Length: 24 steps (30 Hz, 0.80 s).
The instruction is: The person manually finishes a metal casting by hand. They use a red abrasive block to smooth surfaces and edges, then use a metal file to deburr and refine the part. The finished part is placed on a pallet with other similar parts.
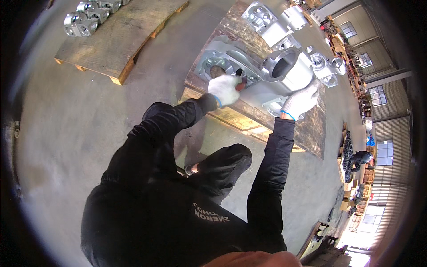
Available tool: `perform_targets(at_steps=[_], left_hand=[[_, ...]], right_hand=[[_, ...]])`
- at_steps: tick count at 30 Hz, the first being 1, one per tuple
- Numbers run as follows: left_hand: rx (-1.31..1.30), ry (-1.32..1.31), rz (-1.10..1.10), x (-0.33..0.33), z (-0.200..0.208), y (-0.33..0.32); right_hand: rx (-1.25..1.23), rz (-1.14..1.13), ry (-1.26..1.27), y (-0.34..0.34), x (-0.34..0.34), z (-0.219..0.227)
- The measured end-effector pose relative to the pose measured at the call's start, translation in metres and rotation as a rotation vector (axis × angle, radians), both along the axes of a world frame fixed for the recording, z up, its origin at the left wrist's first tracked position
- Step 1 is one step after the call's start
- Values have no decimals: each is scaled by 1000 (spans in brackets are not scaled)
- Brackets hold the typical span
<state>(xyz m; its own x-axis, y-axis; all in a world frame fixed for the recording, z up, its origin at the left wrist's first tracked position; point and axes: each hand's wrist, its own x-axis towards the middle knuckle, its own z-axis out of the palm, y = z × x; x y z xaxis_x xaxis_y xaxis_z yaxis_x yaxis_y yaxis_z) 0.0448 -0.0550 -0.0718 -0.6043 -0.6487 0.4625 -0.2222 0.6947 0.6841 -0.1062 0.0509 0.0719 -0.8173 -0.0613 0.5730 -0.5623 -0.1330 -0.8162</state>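
Your left hand (224,89), gloved, is closed around a dark-handled tool (240,80) at the grey cast housing (267,73), upper centre of frame on a wooden pallet (307,129). Your right hand (301,100) lies flat, fingers apart, against its side, likely steadying it.

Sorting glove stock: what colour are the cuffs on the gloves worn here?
Blue cuffs on white gloves, left hand and right hand; head view.

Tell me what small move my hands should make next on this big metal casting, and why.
Probably keep the right hand bracing the large grey casting while the left hand works its dark-handled tool along the ring-shaped opening: that hand already sits at the rim, and the casting lies on the wooden pallet.
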Motion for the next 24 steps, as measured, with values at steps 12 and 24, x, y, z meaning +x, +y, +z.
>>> perform_targets(at_steps=[12, 24], left_hand=[[1156, 1145, -49, -21, -15, 25], [-359, -304, -74, 53, -4, -10]], right_hand=[[-71, 102, -39, 3, -19, -15], [137, -61, 177, 58, 21, -79]])
